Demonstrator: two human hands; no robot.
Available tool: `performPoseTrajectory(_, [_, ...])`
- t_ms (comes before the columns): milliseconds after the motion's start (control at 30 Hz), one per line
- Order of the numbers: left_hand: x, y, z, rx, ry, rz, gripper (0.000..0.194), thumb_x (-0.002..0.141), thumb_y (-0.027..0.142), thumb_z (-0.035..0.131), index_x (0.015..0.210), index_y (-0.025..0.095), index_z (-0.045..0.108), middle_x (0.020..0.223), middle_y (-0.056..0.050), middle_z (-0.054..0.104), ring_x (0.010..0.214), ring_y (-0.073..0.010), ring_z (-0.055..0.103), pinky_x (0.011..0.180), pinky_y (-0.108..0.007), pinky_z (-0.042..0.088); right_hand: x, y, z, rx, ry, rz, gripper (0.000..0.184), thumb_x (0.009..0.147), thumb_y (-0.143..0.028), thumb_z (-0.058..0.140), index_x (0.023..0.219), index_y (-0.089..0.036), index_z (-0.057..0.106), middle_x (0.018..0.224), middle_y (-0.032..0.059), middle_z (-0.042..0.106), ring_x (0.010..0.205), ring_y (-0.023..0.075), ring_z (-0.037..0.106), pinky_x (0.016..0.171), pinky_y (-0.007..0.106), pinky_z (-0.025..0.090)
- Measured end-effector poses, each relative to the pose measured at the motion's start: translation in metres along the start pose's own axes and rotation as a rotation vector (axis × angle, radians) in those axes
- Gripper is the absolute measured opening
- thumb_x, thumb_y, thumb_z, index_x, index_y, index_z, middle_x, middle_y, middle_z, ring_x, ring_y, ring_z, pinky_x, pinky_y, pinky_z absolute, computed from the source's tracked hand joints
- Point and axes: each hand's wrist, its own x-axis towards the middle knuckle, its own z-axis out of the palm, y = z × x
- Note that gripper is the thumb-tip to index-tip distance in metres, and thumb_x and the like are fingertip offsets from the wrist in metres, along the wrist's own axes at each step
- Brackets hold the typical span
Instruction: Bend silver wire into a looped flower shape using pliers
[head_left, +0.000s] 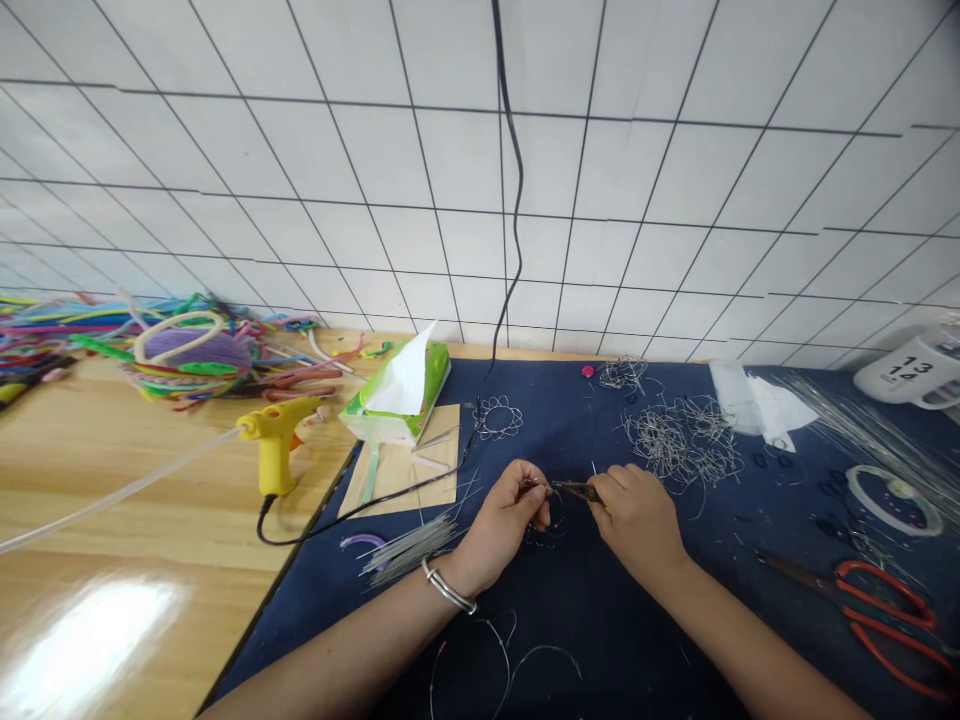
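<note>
My left hand, with a silver bangle at its wrist, pinches a thin piece of bent wire over the dark blue mat. My right hand is wrapped round a pair of pliers, whose dark jaws point left and meet the wire at my left fingertips. Below the left hand hang fine wire loops, too thin to follow fully. A flower-shaped wire ring lies just beyond my hands. Nearer to me, a loose curl of wire rests on the mat.
A wire tangle and red-handled scissors lie to the right, near a white mug. Left are straight wires, a tissue pack, a yellow glue gun and pipe cleaners. A black cord hangs down the tiled wall.
</note>
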Motion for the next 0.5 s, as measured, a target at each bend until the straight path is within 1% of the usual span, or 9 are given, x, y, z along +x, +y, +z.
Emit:
performPoseTrajectory(200, [-0.0024, -0.0020, 0.0023, -0.037, -0.003, -0.022, 0.010, 0.082, 0.027, 0.045, 0.082, 0.017, 0.045, 0.058, 0.003, 0.050, 0.055, -0.0096, 0.045, 0.057, -0.022, 0.037, -0.0002, 0.0006, -0.0010, -0.071, 0.016, -0.034, 0.021, 0.084, -0.019, 0.040, 0.076, -0.019, 0.060, 0.066, 0.0038, 0.049, 0.070, 0.0163, 0.039, 0.067, 0.031, 0.026])
performPoseTrajectory(500, [-0.0029, -0.0033, 0.0029, -0.070, 0.003, -0.042, 0.010, 0.082, 0.028, 0.046, 0.081, 0.018, 0.045, 0.056, 0.004, 0.049, 0.052, -0.0092, 0.046, 0.055, -0.022, 0.038, 0.0004, 0.0003, -0.0043, -0.139, 0.054, -0.085, 0.024, 0.086, -0.023, 0.039, 0.072, -0.019, 0.059, 0.063, 0.0037, 0.046, 0.067, 0.0158, 0.036, 0.064, 0.032, 0.023])
